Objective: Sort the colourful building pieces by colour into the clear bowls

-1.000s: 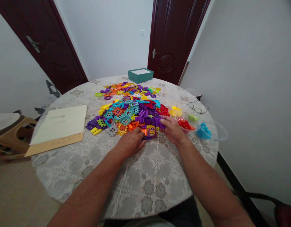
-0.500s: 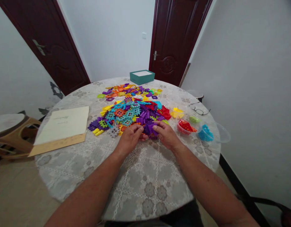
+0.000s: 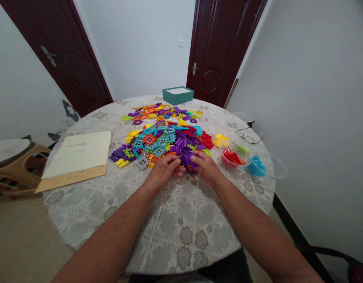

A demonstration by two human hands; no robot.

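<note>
A heap of colourful plastic interlocking blocks (image 3: 163, 139) lies in the middle of a round table (image 3: 175, 220) with a patterned cloth. My left hand (image 3: 162, 171) and my right hand (image 3: 206, 168) meet at the near edge of the heap. Both have their fingers curled, pinching a cluster of purple blocks (image 3: 186, 160) between them. A second, smaller spread of blocks (image 3: 160, 112) lies farther back.
At the right stand small clear bowls with red (image 3: 232, 158), blue (image 3: 256, 166), green (image 3: 242, 149) and yellow (image 3: 220, 140) blocks, and glasses (image 3: 247, 136). A teal box (image 3: 178, 94) sits at the far edge. A paper booklet (image 3: 76, 157) lies left. A wooden stool (image 3: 14, 169) stands beside the table.
My hands have come together from resting apart at the heap's edge and now pinch the purple blocks between them. The view shifted slightly.
</note>
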